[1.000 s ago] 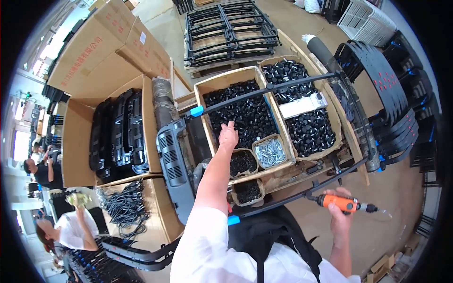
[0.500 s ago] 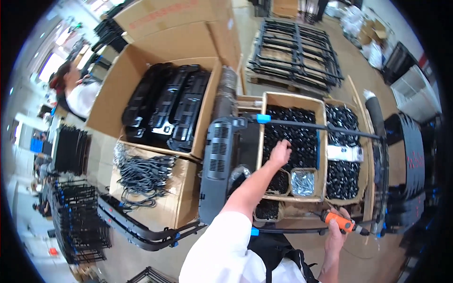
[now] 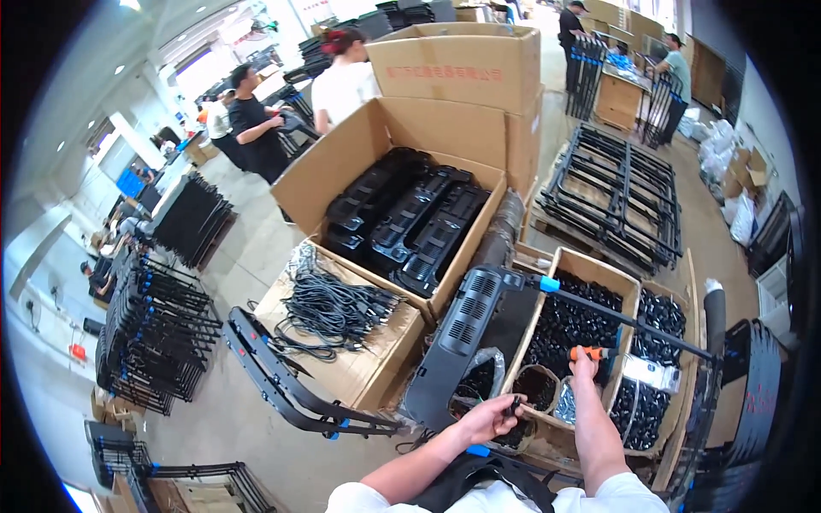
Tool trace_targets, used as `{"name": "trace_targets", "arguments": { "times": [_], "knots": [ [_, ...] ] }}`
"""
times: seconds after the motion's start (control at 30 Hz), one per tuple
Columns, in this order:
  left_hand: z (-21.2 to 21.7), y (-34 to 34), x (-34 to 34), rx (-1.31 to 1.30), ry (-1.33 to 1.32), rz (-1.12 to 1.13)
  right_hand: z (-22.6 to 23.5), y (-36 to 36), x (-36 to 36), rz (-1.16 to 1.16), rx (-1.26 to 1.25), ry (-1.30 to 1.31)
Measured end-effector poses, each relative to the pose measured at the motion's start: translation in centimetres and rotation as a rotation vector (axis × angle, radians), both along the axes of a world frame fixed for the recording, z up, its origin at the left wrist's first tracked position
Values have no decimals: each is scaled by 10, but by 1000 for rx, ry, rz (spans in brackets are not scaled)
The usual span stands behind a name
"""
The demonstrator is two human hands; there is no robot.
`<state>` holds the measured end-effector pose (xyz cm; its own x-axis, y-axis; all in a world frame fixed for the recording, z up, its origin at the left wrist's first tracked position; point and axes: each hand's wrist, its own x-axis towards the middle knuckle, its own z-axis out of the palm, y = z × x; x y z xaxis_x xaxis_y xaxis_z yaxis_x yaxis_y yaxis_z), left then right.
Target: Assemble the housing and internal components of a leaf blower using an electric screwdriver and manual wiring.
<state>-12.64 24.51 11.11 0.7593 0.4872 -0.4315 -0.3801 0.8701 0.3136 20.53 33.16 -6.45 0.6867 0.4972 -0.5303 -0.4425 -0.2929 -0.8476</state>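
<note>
My right hand [image 3: 585,368] is closed around an orange electric screwdriver [image 3: 584,351], whose dark front end points right over a carton of small black parts [image 3: 571,321]. Lower and to the left, my left hand [image 3: 489,419] pinches a small black plastic part [image 3: 514,405]. Beside it stands a grey-black plastic housing with vent slots [image 3: 466,321], joined to a black tube frame [image 3: 637,323] with a blue end piece [image 3: 548,284]. Between my hands are a small tub of dark pieces [image 3: 537,387] and a bag of silvery screws [image 3: 565,402].
A large carton [image 3: 400,289] holds black plastic housings. Black cables [image 3: 329,299] lie on a box at its left. More black parts [image 3: 657,316] fill the right-hand carton, near a pallet of black frames [image 3: 611,192]. Several people work farther back, one in white [image 3: 345,81].
My left hand has come out of the black parts toward me, now with one in its fingers. The right hand has raised the screwdriver over the carton. The view has tilted up and turned.
</note>
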Motion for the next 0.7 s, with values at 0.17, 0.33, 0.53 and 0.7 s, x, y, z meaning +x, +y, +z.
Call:
{"name": "trace_targets", "arguments": {
  "times": [0.17, 0.33, 0.53, 0.7],
  "knots": [
    [-4, -23, -21, 52, 88, 60, 23, -43, 29, 612, -274, -373],
    [-12, -20, -25, 79, 171, 61, 37, -105, 24, 1128, -577, -1285],
    [-4, -24, 1, 132, 278, -19, 32, -120, 20, 1263, -648, -1110],
    [-13, -43, 18, 159, 323, -67, -11, -118, 42, 1384, -534, -1268]
  ]
}}
